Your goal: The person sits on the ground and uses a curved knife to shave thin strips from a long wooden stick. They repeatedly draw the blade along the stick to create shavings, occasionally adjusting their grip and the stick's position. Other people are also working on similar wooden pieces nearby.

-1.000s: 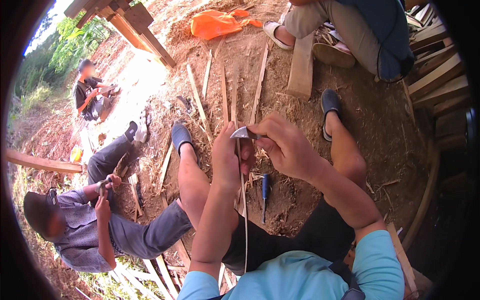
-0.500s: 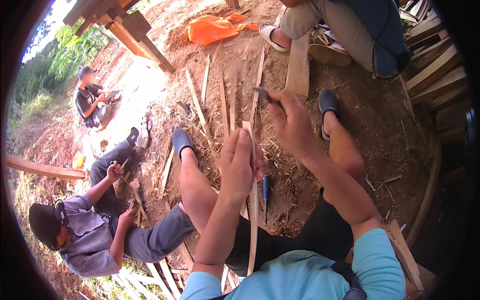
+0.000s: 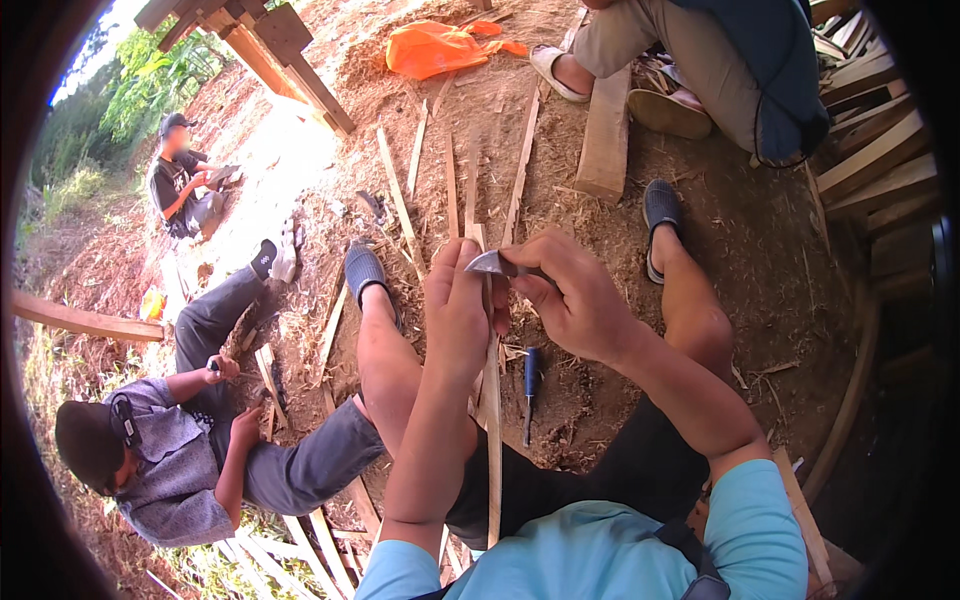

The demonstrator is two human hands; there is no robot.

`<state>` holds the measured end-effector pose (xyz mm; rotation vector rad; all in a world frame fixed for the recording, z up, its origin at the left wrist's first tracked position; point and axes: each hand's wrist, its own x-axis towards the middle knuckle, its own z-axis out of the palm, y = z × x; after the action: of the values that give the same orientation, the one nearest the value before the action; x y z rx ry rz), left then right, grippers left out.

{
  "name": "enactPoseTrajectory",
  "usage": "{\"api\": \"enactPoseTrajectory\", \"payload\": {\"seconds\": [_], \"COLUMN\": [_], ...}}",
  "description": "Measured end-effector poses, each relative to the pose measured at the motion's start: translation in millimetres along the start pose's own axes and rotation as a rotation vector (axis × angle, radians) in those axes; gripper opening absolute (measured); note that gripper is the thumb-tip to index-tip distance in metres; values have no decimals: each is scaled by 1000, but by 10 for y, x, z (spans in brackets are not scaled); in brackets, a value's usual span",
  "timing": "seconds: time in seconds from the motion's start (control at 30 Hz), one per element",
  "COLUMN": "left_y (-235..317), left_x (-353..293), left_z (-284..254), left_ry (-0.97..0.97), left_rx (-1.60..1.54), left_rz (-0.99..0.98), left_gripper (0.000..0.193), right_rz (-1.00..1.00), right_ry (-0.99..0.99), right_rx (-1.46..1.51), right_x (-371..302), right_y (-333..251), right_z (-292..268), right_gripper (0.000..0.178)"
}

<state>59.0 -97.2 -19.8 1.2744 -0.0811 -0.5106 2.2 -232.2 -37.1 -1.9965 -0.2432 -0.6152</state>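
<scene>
My left hand point(image 3: 457, 315) is closed around a long, thin wooden strip point(image 3: 492, 430), which runs from just above the fingers down to my lap. In my right hand point(image 3: 583, 298) is a knife point(image 3: 488, 263) with a short, curved metal blade; its handle is mostly hidden by the fingers. The blade lies across the strip's upper part, close against my left thumb. On the soil between my legs lies a blue-handled tool point(image 3: 531, 375) with a slim metal shaft.
Several wooden strips point(image 3: 398, 190) lie ahead on soil strewn with shavings. A thick timber block point(image 3: 604, 140) and an orange bag point(image 3: 430, 50) are farther off. One person point(image 3: 170, 440) sits close at left, another point(image 3: 690, 70) ahead at right. Stacked wood point(image 3: 880, 160) stands at the right.
My right hand has come down and left, bringing the knife from above and right of the strip onto it. My left hand has shifted slightly left and up with the strip.
</scene>
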Motion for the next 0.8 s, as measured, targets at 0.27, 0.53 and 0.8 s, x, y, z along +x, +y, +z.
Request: {"api": "enactPoseTrajectory", "payload": {"seconds": [0.27, 0.53, 0.8], "left_y": [-33, -17, -45], "left_x": [-52, -89, -59], "left_z": [76, 142, 98], "left_ry": [6, 33, -56], "left_rx": [-39, 38, 131], "left_rz": [-7, 19, 63], "left_gripper": [17, 20, 28], "right_rz": [-30, -4, 104], "right_ry": [25, 61, 234], "right_rx": [-8, -84, -72], "right_x": [-1, 2, 46], "right_y": [72, 53, 160], "right_z": [-11, -18, 64], "right_gripper": [23, 23, 17]}}
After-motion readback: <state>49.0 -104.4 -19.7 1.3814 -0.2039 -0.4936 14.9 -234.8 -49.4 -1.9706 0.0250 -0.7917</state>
